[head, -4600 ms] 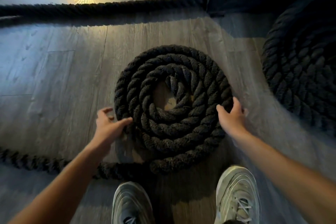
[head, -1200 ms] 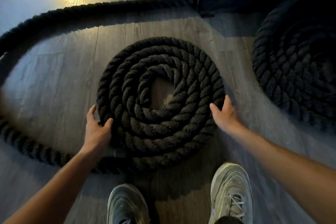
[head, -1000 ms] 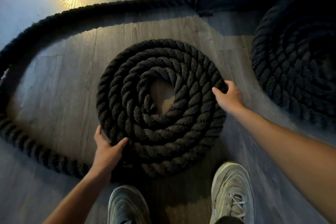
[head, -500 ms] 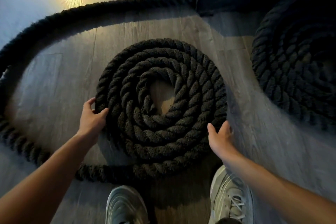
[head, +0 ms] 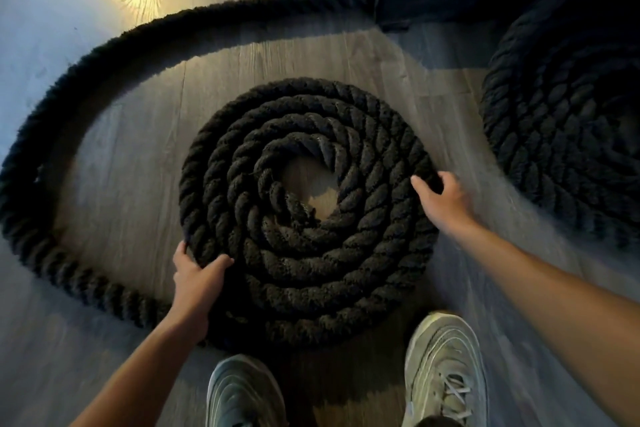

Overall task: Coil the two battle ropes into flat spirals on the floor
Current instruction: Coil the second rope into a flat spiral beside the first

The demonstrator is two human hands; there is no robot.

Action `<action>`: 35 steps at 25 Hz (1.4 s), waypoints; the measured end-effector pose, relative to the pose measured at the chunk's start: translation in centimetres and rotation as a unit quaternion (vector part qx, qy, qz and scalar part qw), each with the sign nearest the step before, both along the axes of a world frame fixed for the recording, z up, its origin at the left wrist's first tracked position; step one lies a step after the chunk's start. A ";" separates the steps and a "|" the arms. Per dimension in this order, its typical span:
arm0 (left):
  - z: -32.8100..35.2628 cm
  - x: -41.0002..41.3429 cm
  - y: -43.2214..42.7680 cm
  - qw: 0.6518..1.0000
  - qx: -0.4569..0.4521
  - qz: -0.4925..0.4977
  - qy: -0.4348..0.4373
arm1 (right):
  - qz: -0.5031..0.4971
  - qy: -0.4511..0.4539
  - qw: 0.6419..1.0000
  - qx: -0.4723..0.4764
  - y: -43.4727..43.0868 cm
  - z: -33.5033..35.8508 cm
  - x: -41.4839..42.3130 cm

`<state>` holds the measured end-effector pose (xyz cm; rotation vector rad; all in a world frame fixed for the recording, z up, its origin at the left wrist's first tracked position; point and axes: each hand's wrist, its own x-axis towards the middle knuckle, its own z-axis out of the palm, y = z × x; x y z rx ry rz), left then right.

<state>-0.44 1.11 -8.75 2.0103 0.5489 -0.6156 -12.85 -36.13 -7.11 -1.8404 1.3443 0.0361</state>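
The centre coil (head: 304, 263) lies flat on the floor (head: 131, 156) just ahead of the shoes (head: 446, 371), about five turns wound round a small bare gap. The left hand (head: 197, 282) has its grip closed on the outer turn at 7 o'clock, thumb on top. The right hand (head: 445, 199) curls its grip over the outer turn at 3 o'clock. A long loose tail (head: 24, 204) sweeps out past 9 o'clock to a black frame (head: 433, 3) at 1 o'clock, so much winding is left, I judge. The second coil (head: 561, 135), at 2 o'clock, looks finished.

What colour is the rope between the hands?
The rope is black, twisted strands; clearest in head view.
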 end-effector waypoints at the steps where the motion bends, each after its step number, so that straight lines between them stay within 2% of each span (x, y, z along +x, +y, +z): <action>1: 0.0 1.3 0.1 1.000 0.009 0.002 -0.018 | -0.017 0.003 1.000 0.007 1.1 0.0 -0.5; 4: 0.9 5.6 -0.5 0.999 0.003 -0.011 -0.052 | -0.057 0.026 0.998 0.026 5.9 0.1 -3.6; 8: 0.3 8.5 -1.1 0.996 -0.005 -0.045 -0.078 | -0.014 0.033 0.997 0.071 10.8 0.8 -6.3; 12: 0.6 7.2 -0.7 0.996 0.002 -0.056 -0.076 | 0.031 0.066 0.994 0.075 7.2 0.2 -4.3; 15: -0.6 4.9 0.3 0.999 -0.008 -0.030 -0.041 | 0.041 0.020 0.999 0.030 2.7 -0.3 -2.4; 18: 0.0 0.3 -0.6 1.000 -0.021 -0.013 0.001 | 0.019 -0.006 1.000 -0.019 -0.7 0.3 0.1; 21: 0.5 -1.1 -1.4 0.999 -0.023 -0.011 0.044 | -0.015 0.007 0.999 -0.037 -1.4 -0.1 1.4; 24: -0.2 2.6 -0.4 1.000 0.026 0.002 0.001 | -0.030 0.030 0.999 -0.028 1.1 -0.6 -0.4; 27: 0.7 6.7 -0.6 1.000 0.018 -0.012 -0.018 | -0.042 0.038 0.998 -0.009 5.3 0.5 -3.8; 30: 1.1 8.1 -1.3 0.996 0.010 -0.055 -0.064 | -0.002 0.035 0.997 0.067 8.4 1.3 -6.2; 32: 0.7 8.1 -1.3 0.993 0.029 -0.072 -0.086 | 0.016 0.042 0.997 0.067 8.5 1.0 -6.0; 35: 0.7 7.0 -0.4 0.993 0.051 -0.090 -0.050 | 0.005 0.052 0.998 0.043 5.5 0.2 -3.9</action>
